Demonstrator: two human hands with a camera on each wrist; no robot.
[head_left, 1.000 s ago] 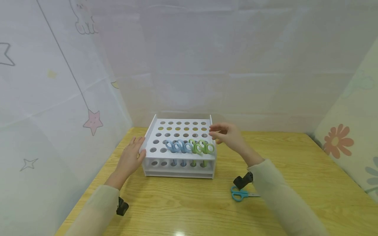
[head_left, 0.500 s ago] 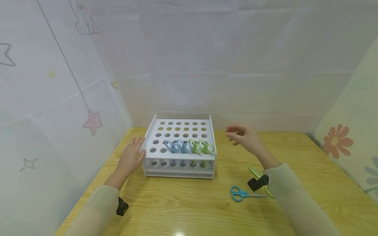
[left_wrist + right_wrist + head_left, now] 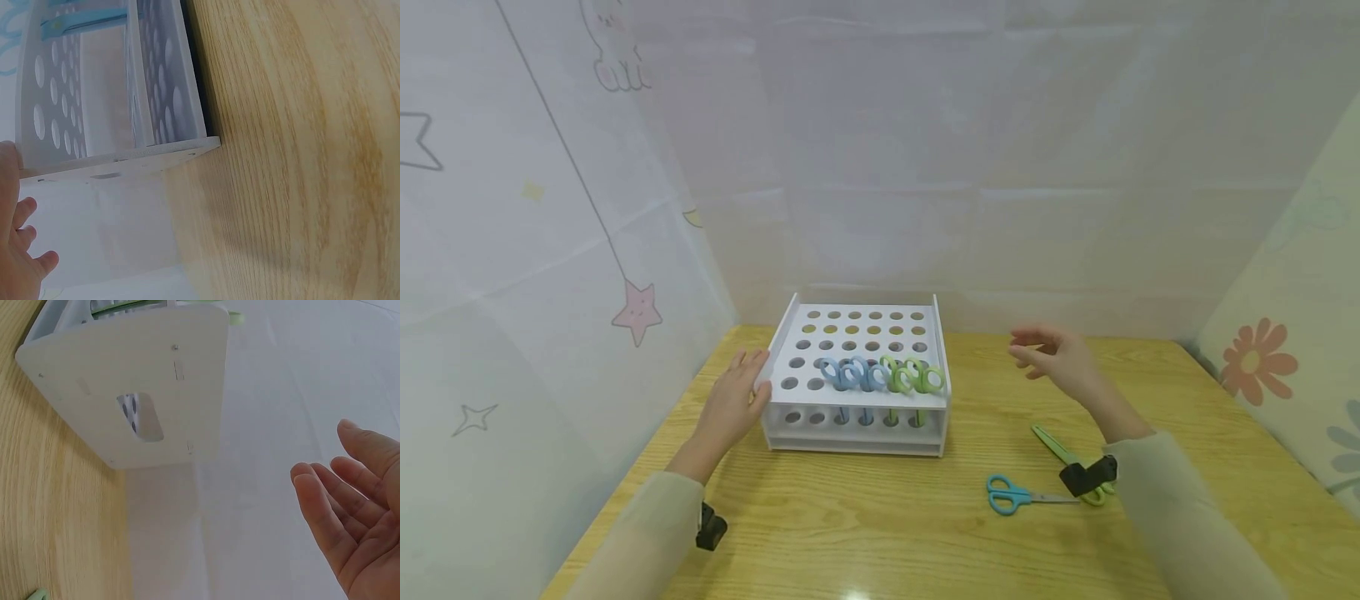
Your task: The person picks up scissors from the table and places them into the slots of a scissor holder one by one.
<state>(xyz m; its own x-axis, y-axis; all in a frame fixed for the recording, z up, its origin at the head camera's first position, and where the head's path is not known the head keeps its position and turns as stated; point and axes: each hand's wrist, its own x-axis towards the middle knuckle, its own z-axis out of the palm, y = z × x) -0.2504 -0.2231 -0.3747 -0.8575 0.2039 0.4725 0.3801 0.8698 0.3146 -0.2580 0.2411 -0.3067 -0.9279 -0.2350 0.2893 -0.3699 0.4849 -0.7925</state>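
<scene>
A white two-tier rack with rows of round holes stands on the table. Light-blue scissors and green scissors hang in its front row, blades down and handles above the top panel. My left hand rests against the rack's left side, fingers extended along its upper edge; the left wrist view catches the fingers at the panel. Off to the right, my right hand hovers above the table with fingers loosely bent and nothing in them. The right wrist view has this hand apart from the rack's side panel.
Teal-handled scissors lie flat on the wooden table, right of the rack. Behind them lie green scissors, partly covered by the right wrist's black camera. Pale printed sheets enclose the back and sides.
My right hand has moved right, from beside the rack's right edge to over the table. The green scissors on the table have come into sight. My left hand stays at the rack.
</scene>
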